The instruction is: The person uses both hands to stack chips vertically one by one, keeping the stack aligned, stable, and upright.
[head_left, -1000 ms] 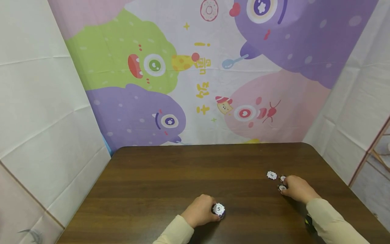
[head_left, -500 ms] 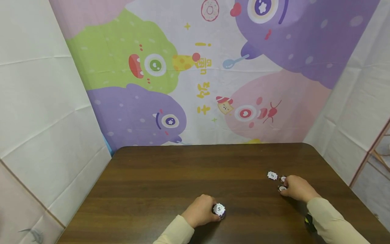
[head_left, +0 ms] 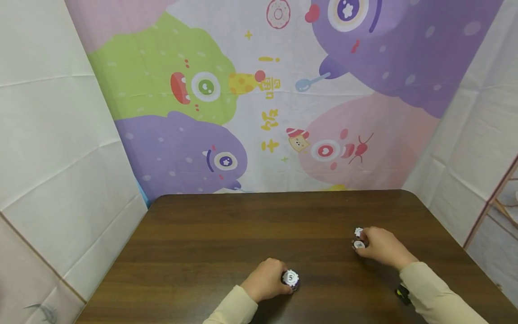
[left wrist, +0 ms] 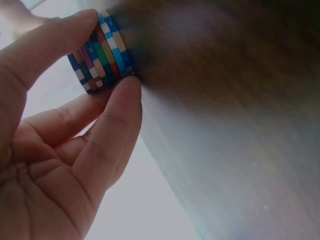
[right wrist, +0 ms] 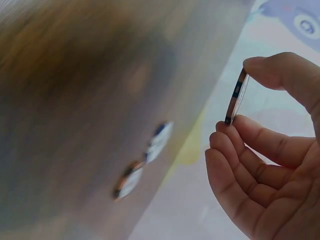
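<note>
My left hand [head_left: 265, 280] grips a short stack of poker chips [head_left: 290, 278] near the front middle of the table, a white "5" face on top. In the left wrist view the stack's edges [left wrist: 104, 54] show blue, green, purple and tan bands between thumb and fingers. My right hand [head_left: 384, 247] pinches one brown-and-black-edged poker chip [right wrist: 237, 96] between thumb and fingertips, off the tabletop. Beyond it lies a white chip [head_left: 358, 231], partly covered by the hand in the head view. The right wrist view shows it with a second, brown-edged chip [right wrist: 129, 181], both blurred.
A dark brown wooden table [head_left: 226, 225] lies under both hands. Behind it hangs a cartoon-printed cloth [head_left: 259, 112], with pale cloth walls [head_left: 60, 112] at the sides. A small black-and-yellow item [head_left: 402, 293] shows at the right cuff.
My right hand has lifted a brown-edged chip and moved left with it, toward the white chip, now partly covering that chip. The left hand and its stack stay put.
</note>
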Tool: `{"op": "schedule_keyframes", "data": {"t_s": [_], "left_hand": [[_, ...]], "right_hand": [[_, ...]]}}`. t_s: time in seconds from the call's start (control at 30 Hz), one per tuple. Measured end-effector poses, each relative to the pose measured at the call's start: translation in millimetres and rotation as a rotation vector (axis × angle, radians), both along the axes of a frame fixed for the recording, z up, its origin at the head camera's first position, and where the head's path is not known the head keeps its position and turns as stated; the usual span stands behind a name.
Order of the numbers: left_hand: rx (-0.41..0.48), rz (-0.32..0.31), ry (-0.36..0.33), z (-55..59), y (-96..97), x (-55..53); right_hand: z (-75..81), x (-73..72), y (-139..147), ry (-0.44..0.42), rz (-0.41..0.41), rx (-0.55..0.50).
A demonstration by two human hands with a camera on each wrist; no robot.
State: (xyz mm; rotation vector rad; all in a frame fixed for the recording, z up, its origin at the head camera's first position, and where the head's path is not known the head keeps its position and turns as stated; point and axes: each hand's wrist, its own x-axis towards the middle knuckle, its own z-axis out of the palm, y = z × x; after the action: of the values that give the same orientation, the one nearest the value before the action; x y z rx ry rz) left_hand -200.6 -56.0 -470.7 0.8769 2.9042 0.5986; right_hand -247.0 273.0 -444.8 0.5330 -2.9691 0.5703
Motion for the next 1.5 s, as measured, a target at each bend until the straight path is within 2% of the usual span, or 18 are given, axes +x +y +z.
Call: {"op": "schedule_keyframes", "data": {"t_s": [0.27, 0.5, 0.83, 1.1, 1.3, 1.5], "left_hand": [[0.000, -0.004, 0.011, -0.1, -0.4, -0.4], [0.008, -0.001, 0.005, 0.2, -0.1, 0.7], [0.023, 0.010, -0.017, 2.2, 0.6, 2.3], [0.033, 0.010, -0.016, 1.6, 0.1, 1.9], [0.059, 0.000, -0.047, 1.2, -0.6, 1.6], [0.052, 0.003, -0.033, 0.8, -1.0, 1.4]], "right_hand": [[19.5, 8.4, -34, 0.035, 0.070, -0.013], [25.5, 13.2, -56, 0.090, 0.145, -0.026], [23.6, 18.5, -88, 0.075, 0.274, -0.083], [14.1, 23.5, -113, 0.023, 0.371, -0.110], [7.3, 27.3, -127, -0.035, 0.417, -0.114], [3.0, 29.3, -136, -0.055, 0.448, -0.115]]}}
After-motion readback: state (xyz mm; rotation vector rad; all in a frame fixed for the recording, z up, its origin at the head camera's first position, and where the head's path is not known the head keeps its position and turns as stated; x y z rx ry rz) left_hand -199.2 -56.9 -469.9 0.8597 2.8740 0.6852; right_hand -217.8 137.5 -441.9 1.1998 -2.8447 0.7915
